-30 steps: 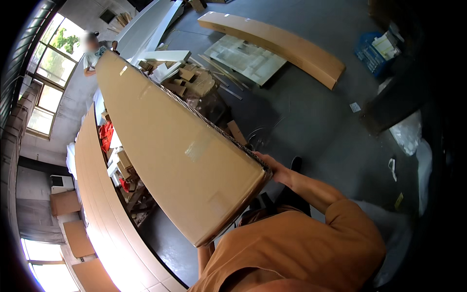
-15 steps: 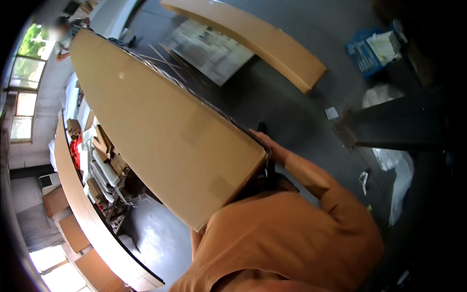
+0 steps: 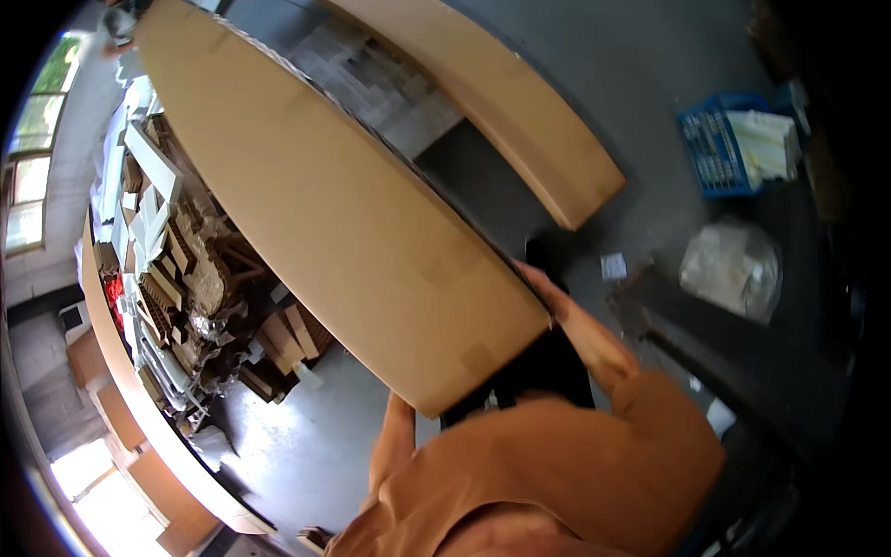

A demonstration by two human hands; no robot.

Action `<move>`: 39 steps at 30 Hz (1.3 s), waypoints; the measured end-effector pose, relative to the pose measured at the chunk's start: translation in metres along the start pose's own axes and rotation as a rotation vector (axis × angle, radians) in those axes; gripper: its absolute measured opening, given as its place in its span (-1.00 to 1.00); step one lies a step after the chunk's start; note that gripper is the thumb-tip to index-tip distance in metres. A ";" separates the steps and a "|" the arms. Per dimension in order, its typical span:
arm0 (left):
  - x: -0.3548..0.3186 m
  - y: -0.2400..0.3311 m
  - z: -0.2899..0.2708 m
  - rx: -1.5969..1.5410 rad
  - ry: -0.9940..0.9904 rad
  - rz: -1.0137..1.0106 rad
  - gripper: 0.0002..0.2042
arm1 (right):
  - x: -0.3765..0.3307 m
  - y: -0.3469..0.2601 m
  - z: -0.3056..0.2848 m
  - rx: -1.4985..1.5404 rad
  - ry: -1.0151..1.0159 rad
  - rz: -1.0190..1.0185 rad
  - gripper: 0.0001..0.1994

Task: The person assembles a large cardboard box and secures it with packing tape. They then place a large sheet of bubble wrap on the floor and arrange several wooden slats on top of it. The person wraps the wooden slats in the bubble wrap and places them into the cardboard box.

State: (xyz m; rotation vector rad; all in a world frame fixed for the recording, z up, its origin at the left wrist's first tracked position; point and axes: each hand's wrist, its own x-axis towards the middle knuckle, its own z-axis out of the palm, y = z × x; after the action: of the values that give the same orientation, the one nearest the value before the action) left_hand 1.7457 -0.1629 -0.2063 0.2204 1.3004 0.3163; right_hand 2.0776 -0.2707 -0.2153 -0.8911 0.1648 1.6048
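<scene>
A long brown cardboard box (image 3: 343, 204) stretches from in front of me to the far upper left. My right hand (image 3: 540, 282) grips its right side edge close to the near end. At the near left corner, my left hand (image 3: 401, 407) holds the box from below, its fingers hidden behind the cardboard. At the far end stands another person (image 3: 119, 32), blurred and partly cut off, at the box's tip.
To the right lies another long cardboard box (image 3: 520, 121), beside a pallet-like stack (image 3: 371, 88). A blue crate (image 3: 715, 139), a clear plastic bag (image 3: 733, 269) and a dark metal beam (image 3: 724, 343) are further right. Cardboard scraps (image 3: 176, 269) pile up left, beside a long pale panel (image 3: 158, 408).
The view has shifted with me: the pile at left and the crate at right show more fully. Both hands stay at the box's near end, and more of my left forearm shows.
</scene>
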 end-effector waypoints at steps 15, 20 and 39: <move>0.255 -0.132 0.090 0.016 0.075 -0.250 -0.38 | 0.087 -0.050 -0.230 0.001 0.293 0.022 -0.50; 0.336 -0.168 0.107 0.000 0.061 -0.296 -0.39 | 0.094 -0.047 -0.269 -0.099 0.516 -0.085 -0.55; 0.260 -0.191 0.059 0.851 -0.023 0.039 -0.47 | 0.063 -0.008 0.002 -1.587 -0.092 -0.231 -0.58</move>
State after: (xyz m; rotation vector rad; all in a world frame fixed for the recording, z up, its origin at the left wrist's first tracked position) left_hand 1.8834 -0.2492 -0.4909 0.9628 1.3457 -0.2282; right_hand 2.0854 -0.2184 -0.2506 -1.8691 -1.4054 1.3420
